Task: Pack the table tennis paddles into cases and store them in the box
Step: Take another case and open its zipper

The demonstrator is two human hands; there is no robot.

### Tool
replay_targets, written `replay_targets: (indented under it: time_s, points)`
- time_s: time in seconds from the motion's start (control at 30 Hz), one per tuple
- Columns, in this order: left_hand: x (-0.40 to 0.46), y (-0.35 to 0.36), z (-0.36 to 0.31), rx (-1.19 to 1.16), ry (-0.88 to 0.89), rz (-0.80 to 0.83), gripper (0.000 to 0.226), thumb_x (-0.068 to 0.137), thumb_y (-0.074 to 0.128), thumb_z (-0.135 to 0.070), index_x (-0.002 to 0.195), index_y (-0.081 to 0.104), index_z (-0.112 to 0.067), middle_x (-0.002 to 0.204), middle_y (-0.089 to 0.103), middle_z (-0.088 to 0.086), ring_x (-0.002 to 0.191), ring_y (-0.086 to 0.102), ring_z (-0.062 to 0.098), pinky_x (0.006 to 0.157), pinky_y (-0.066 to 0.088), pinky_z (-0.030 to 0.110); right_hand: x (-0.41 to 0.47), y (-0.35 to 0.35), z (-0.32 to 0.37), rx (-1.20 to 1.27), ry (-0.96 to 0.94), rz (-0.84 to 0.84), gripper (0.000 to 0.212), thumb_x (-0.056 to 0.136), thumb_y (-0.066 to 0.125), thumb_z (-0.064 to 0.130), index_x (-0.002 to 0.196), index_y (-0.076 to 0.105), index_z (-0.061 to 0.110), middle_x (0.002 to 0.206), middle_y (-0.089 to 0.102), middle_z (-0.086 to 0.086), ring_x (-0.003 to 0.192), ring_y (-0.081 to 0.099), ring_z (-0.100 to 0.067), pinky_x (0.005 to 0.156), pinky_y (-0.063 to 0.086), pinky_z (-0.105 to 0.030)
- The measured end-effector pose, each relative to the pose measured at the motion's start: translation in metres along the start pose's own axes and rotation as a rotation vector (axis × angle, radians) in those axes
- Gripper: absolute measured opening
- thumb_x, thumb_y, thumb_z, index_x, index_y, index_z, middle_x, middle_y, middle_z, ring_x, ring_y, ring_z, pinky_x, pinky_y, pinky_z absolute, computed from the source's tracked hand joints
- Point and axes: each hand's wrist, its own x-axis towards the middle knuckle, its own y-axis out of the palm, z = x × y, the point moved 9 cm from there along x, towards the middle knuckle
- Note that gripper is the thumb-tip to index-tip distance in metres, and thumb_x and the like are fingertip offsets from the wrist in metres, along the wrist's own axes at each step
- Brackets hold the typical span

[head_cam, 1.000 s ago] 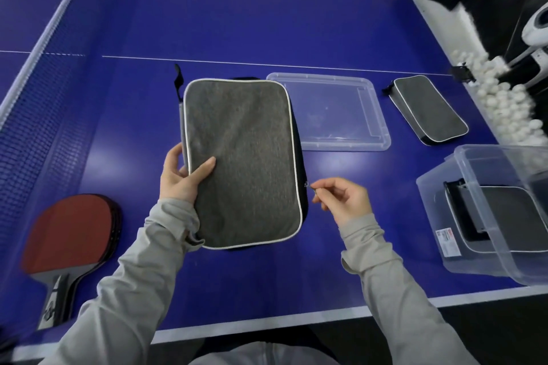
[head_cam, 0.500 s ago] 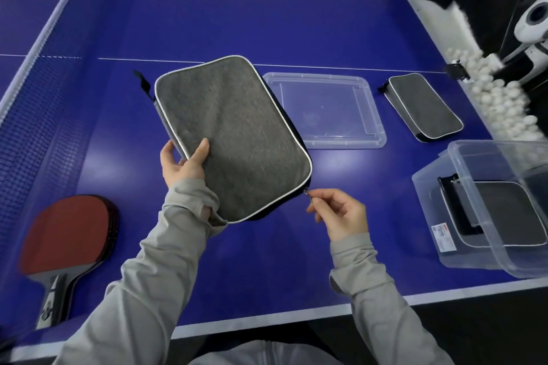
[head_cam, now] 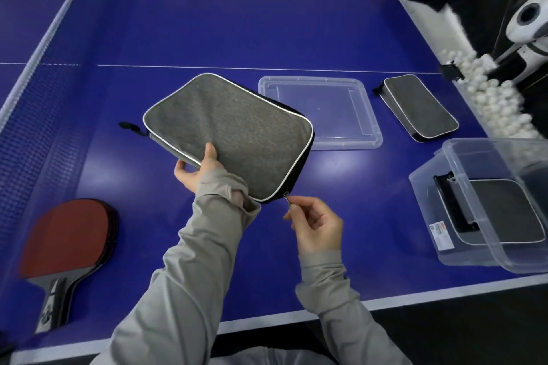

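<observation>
I hold a grey paddle case with white piping above the blue table, tilted with its long side running from upper left to lower right. My left hand grips its near left edge, thumb on top. My right hand pinches the zipper pull at the case's near corner. A stack of red paddles lies at the near left. A clear plastic box at the right holds another grey case. A third grey case lies further back.
The box's clear lid lies flat behind the held case. The net runs along the left. Many white balls are heaped off the table's right edge beside a white machine. The table's near edge is close to me.
The held case has turned clockwise, its far end swinging left. My right hand has followed the zipper pull round to the case's near corner.
</observation>
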Motion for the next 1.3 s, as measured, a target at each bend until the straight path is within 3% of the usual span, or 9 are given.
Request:
replay_targets:
  time_s: [0.27,0.4,0.53,0.7,0.87,0.97,1.07,1.23,1.3]
  points:
    - [-0.014,0.007,0.021,-0.02,-0.092,-0.055,0.056,0.083,0.067,-0.017,0.132,0.039,-0.017,0.102,0.052,0.002,0.086,0.05,0.015,0.065,0.033,0.015,-0.018,0.02,-0.003,0.06,0.013,0.0,0.025,0.082,0.056,-0.011,0.077,0.066,0.012,0.058,0.062,-0.001,0.052,0.056,-0.002,0.056,0.047,-0.018]
    - [-0.011,0.0,0.021,0.028,-0.088,-0.02,0.058,0.084,0.066,-0.022,0.134,0.037,-0.019,0.105,0.048,0.001,0.089,0.049,0.015,0.079,0.037,0.021,-0.016,0.021,-0.011,0.12,0.066,0.043,0.024,0.083,0.055,-0.011,0.078,0.064,0.01,0.06,0.063,-0.003,0.05,0.056,-0.002,0.055,0.048,-0.018]
    - [0.005,-0.01,0.018,0.101,-0.037,0.108,0.06,0.083,0.068,-0.023,0.133,0.037,-0.017,0.111,0.055,0.003,0.093,0.055,0.017,0.085,0.043,0.028,-0.009,0.011,-0.024,0.151,0.143,0.155,0.022,0.086,0.054,-0.008,0.078,0.063,0.01,0.057,0.067,0.001,0.048,0.059,-0.006,0.051,0.049,-0.017]
    - [0.04,-0.028,0.021,0.288,-0.003,0.414,0.04,0.08,0.072,-0.024,0.115,0.053,-0.018,0.106,0.065,0.005,0.097,0.063,0.026,0.085,0.052,0.039,0.04,-0.057,-0.051,0.158,0.286,-0.075,0.008,0.092,0.049,0.002,0.092,0.056,0.006,0.056,0.065,0.0,0.043,0.056,-0.004,0.041,0.046,-0.014]
    - [0.039,-0.035,0.041,0.406,-0.114,0.707,0.027,0.073,0.074,-0.026,0.097,0.064,-0.035,0.096,0.072,0.0,0.082,0.07,0.02,0.068,0.056,0.036,0.048,-0.023,-0.074,0.164,0.517,0.299,0.021,0.096,0.044,0.021,0.097,0.065,0.016,0.084,0.067,-0.001,0.067,0.063,-0.011,0.054,0.05,-0.021]
    - [0.036,-0.033,0.051,0.412,-0.15,0.777,0.039,0.067,0.077,-0.027,0.103,0.064,-0.033,0.1,0.071,0.003,0.084,0.07,0.021,0.067,0.055,0.035,0.035,0.001,-0.082,0.255,0.574,0.421,0.025,0.095,0.045,0.021,0.097,0.069,0.013,0.088,0.073,0.0,0.084,0.066,-0.015,0.081,0.051,-0.031]
    - [0.036,-0.029,0.051,0.518,-0.047,0.772,0.043,0.074,0.076,-0.025,0.113,0.059,-0.027,0.11,0.067,0.004,0.096,0.067,0.021,0.074,0.053,0.031,0.035,0.007,-0.073,0.324,0.491,0.391,0.026,0.096,0.043,0.012,0.091,0.068,0.007,0.082,0.075,0.001,0.079,0.069,-0.012,0.076,0.056,-0.024]
    - [0.013,-0.019,0.041,1.01,0.405,0.624,0.081,0.076,0.075,-0.03,0.142,0.031,-0.017,0.14,0.037,0.01,0.131,0.036,0.026,0.112,0.029,0.039,0.038,0.008,-0.05,-0.019,0.207,0.321,0.023,0.094,0.046,0.005,0.082,0.061,-0.007,0.07,0.06,-0.007,0.067,0.053,-0.007,0.068,0.045,-0.022]
    - [-0.021,-0.008,0.052,0.996,0.463,0.751,0.078,0.078,0.072,-0.035,0.142,0.032,-0.018,0.142,0.036,0.007,0.134,0.032,0.021,0.114,0.024,0.034,0.035,0.01,-0.038,-0.156,0.086,0.292,0.022,0.093,0.049,0.006,0.08,0.061,-0.008,0.068,0.058,-0.02,0.062,0.048,-0.004,0.062,0.043,-0.017]
